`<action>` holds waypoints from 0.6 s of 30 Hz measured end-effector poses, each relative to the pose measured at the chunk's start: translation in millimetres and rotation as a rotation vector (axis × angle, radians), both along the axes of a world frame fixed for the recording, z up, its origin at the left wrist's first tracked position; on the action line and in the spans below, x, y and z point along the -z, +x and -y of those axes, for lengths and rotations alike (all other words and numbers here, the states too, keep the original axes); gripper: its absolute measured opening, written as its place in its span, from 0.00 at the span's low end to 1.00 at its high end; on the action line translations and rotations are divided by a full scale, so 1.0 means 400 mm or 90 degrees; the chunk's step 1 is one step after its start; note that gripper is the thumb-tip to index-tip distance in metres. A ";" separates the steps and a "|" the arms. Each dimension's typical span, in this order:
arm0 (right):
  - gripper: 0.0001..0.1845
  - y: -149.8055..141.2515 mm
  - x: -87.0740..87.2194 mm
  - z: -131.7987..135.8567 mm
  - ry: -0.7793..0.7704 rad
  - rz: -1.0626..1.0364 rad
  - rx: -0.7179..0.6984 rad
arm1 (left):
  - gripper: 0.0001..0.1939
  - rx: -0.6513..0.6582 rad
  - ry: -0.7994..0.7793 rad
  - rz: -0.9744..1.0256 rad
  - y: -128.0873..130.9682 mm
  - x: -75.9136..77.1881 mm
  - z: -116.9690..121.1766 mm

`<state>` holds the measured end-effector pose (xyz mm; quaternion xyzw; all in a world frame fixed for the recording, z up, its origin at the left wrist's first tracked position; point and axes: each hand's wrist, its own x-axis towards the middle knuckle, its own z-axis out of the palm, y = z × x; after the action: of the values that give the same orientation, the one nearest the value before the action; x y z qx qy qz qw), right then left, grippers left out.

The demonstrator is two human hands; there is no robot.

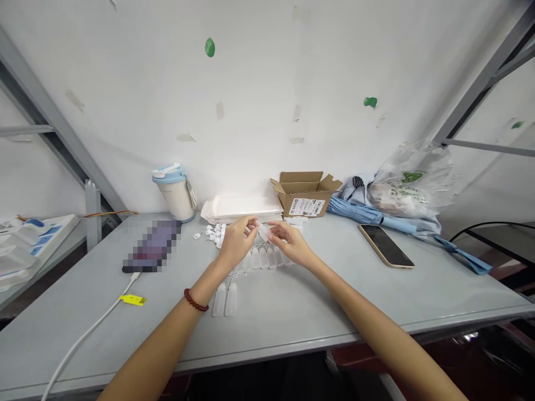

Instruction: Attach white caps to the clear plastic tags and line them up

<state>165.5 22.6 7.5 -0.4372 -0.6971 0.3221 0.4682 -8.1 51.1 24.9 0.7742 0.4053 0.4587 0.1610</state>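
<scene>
My right hand [293,244] pinches a small translucent plastic piece [264,231], perhaps one of the sleeves, between thumb and fingers. Close beside it, my left hand [236,240] has its fingertips pressed together; what they hold, if anything, is too small to make out. Below both hands lies a row of clear plastic sleeves [270,258], partly hidden by the hands. Nearer the table's front are two more translucent sleeves [224,301] with thin white cords at their tops. A heap of small white pieces [214,234] is just left of my left hand.
Behind the hands sit a stack of white packets [246,208] and an open cardboard box [306,195]. A lidded cup [174,195] and a phone with a white cable [154,245] are at left. At right are another phone [387,246], a blue umbrella [371,214] and a plastic bag [413,184].
</scene>
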 end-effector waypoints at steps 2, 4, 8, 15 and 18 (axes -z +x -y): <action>0.18 -0.006 0.001 0.005 -0.005 0.005 -0.008 | 0.09 0.015 -0.007 0.012 0.001 0.000 0.003; 0.19 -0.011 0.001 0.009 -0.009 0.010 -0.015 | 0.08 0.042 -0.008 0.024 0.001 0.000 0.006; 0.20 -0.016 0.002 0.015 0.006 0.035 -0.008 | 0.08 0.067 -0.028 0.056 0.001 0.001 0.013; 0.19 -0.017 0.006 0.015 0.079 0.105 0.028 | 0.09 0.089 -0.025 0.073 0.007 0.002 0.020; 0.18 -0.016 0.009 0.013 0.081 0.094 0.036 | 0.09 0.092 -0.004 0.076 0.009 0.001 0.023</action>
<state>158.9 17.6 3.9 -0.4487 -0.7360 0.2306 0.4515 -4.5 42.0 24.6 0.7722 0.3399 0.4897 0.2198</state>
